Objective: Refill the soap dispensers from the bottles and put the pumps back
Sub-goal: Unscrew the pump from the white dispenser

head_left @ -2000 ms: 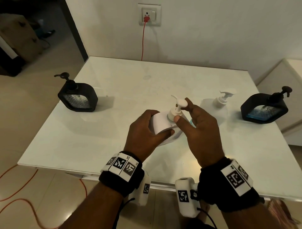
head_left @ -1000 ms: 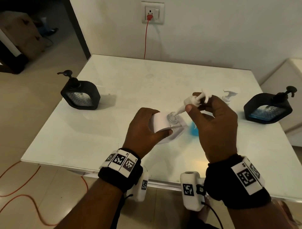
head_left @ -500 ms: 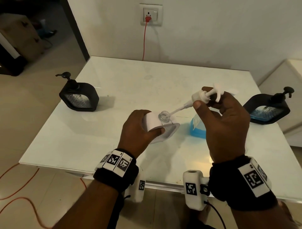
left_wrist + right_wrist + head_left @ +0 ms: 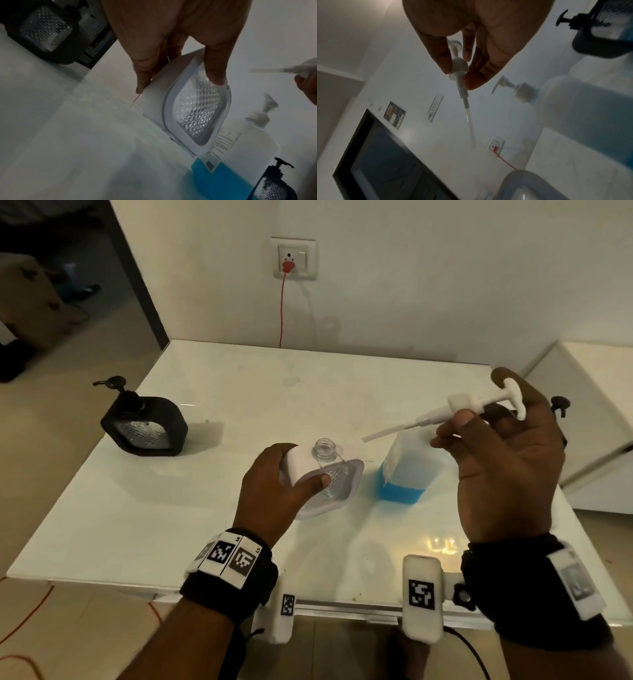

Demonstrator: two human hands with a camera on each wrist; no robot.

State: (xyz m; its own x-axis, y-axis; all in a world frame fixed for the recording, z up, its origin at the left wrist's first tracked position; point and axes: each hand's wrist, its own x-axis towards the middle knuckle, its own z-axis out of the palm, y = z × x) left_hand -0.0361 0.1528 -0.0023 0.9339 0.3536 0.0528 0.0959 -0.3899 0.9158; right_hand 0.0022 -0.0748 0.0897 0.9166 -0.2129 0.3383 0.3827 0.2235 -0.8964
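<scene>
My left hand (image 4: pixel 274 491) grips the white soap dispenser (image 4: pixel 329 481) (image 4: pixel 187 108) on the table, its clear neck (image 4: pixel 324 447) uncapped. My right hand (image 4: pixel 503 460) pinches the white pump (image 4: pixel 479 405) (image 4: pixel 458 65) lifted clear to the right, its dip tube (image 4: pixel 387 431) pointing back toward the dispenser. Just right of the dispenser stands a refill bottle (image 4: pixel 411 463) (image 4: pixel 240 155) with blue liquid low in it, its own pump (image 4: pixel 262 117) still on.
A black dispenser (image 4: pixel 144 422) stands at the table's left edge. Another black dispenser (image 4: pixel 274 186) (image 4: pixel 604 33) is at the right, mostly hidden behind my right hand in the head view. A red cable (image 4: pixel 282 309) hangs from the wall socket behind the white table (image 4: pixel 137 525).
My right hand drew the pump fully out of the white dispenser and carried it up and to the right. My left hand kept holding the dispenser, which shifted slightly left.
</scene>
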